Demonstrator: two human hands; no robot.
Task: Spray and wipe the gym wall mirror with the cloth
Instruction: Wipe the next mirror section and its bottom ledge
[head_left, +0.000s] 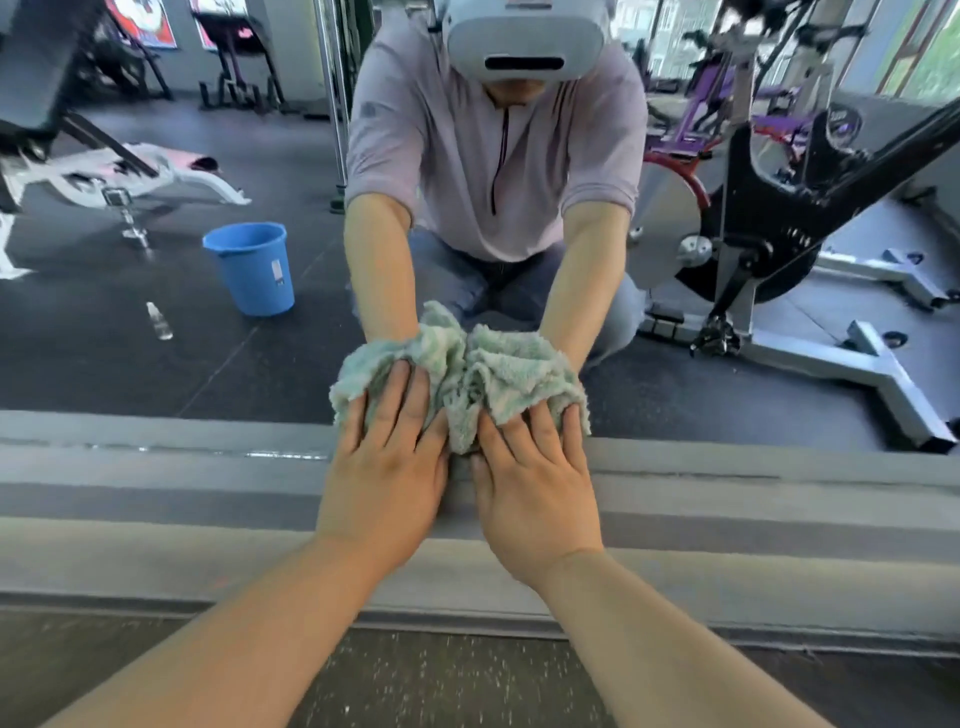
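Both flat, unclenched: left hand (384, 467), right hand (535, 488) press cloth (498, 364) onto mirror (130, 364).

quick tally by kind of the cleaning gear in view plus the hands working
cloth: 1, green and white, pressed under both hands
bucket: 1, blue, seen as a reflection
spray bottle: 1, clear, seen as a reflection
hands: 2, left hand and right hand
total: 5

cloth (498, 364): fluffy terry | mirror (156, 364): glossy glass | bucket (252, 270): smooth plastic
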